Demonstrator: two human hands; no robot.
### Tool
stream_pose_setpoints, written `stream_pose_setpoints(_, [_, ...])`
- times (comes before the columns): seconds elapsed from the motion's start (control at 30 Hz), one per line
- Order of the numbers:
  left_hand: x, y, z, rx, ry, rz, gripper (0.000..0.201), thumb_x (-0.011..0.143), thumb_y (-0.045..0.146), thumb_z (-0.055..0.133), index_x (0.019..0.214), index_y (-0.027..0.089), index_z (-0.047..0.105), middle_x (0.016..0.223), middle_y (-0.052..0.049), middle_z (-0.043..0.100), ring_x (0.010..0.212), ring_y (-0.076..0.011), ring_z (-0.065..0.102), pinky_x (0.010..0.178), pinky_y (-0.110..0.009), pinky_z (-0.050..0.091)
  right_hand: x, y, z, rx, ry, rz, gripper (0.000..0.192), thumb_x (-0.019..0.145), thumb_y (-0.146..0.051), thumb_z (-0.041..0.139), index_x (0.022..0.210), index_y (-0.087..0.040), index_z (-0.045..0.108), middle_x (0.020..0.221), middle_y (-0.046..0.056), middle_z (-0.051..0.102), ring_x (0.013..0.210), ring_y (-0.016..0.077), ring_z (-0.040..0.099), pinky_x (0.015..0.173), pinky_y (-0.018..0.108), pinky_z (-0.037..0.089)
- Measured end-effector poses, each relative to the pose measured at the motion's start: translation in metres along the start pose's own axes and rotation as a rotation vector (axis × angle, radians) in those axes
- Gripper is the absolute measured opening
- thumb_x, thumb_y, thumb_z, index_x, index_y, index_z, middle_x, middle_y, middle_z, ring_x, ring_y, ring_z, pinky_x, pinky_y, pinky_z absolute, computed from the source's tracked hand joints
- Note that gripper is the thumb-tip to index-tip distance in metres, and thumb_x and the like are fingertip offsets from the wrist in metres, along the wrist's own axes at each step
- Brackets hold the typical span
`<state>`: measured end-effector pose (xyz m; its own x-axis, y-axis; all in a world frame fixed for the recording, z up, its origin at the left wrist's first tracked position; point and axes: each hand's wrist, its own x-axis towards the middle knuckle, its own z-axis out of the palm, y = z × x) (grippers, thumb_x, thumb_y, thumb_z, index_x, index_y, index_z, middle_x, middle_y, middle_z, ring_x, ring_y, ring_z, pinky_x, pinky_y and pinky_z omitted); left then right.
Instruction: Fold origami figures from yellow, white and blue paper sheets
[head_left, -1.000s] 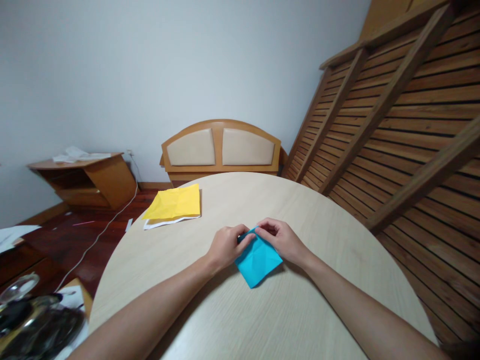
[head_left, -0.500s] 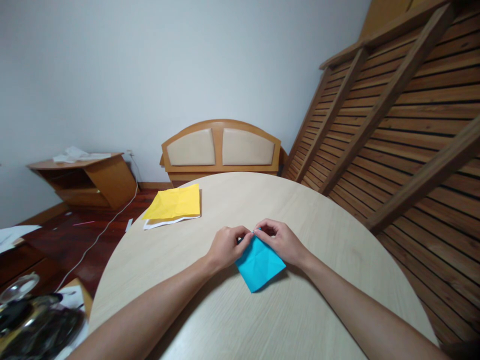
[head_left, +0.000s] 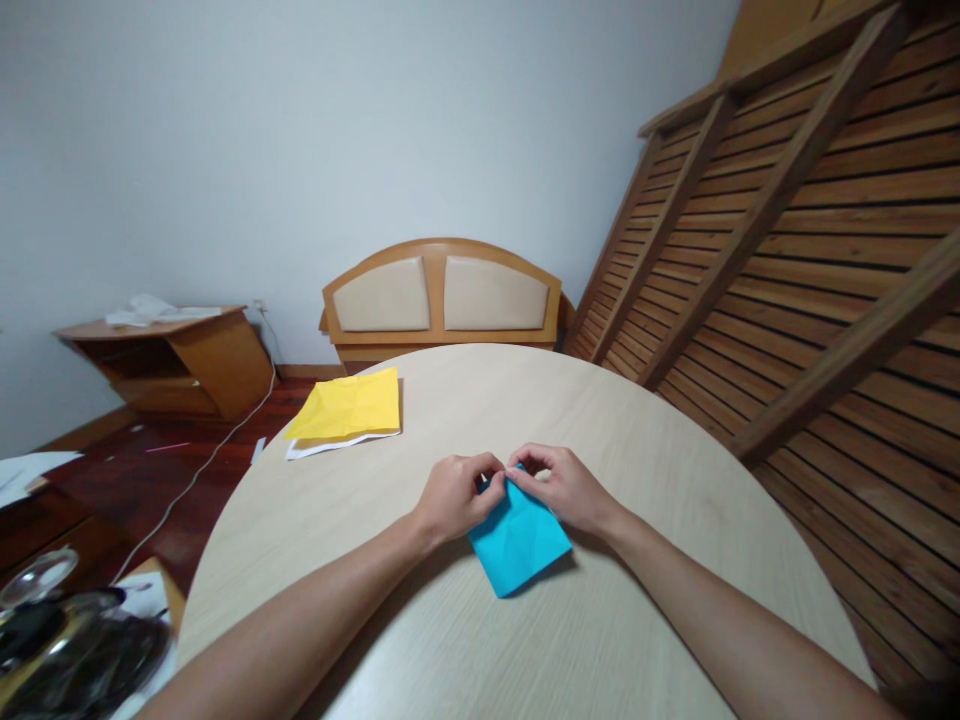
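A folded blue paper square (head_left: 519, 542) lies creased on the round light wooden table (head_left: 645, 470), near its middle. My left hand (head_left: 453, 493) pinches the paper's far corner from the left. Close beside it, my right hand (head_left: 564, 484) pinches the same far corner from the right. The fingertips of both hands nearly meet above that corner. The near part of the paper lies flat on the table.
A yellow sheet (head_left: 348, 404) lies on a white sheet (head_left: 330, 445) at the table's far left edge. Behind the table stands a padded wooden headboard (head_left: 442, 296). A slatted wooden frame (head_left: 810, 220) leans at the right. Dark clutter (head_left: 67, 650) sits at lower left.
The blue paper has slid slightly toward me and turned a little. Both hands have come closer together at its far corner.
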<state>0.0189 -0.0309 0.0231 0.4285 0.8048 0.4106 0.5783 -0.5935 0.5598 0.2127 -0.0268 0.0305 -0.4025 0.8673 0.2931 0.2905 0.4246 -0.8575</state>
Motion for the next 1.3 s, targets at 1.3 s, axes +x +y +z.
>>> stream_pose_setpoints(1.3, [0.0037, -0.0019, 0.003, -0.122, 0.02, -0.093, 0.029, 0.092, 0.035, 0.049, 0.08, 0.016, 0.068, 0.069, -0.003, 0.067, 0.061, -0.0136, 0.057, 0.06, -0.025, 0.039, 0.0046, 0.009, -0.0016, 0.141, 0.055, 0.075, 0.03, 0.083, -0.045, 0.07, 0.08, -0.016, 0.068, 0.075, 0.002, 0.065, 0.07, 0.0157, 0.057, 0.064, 0.027, 0.044])
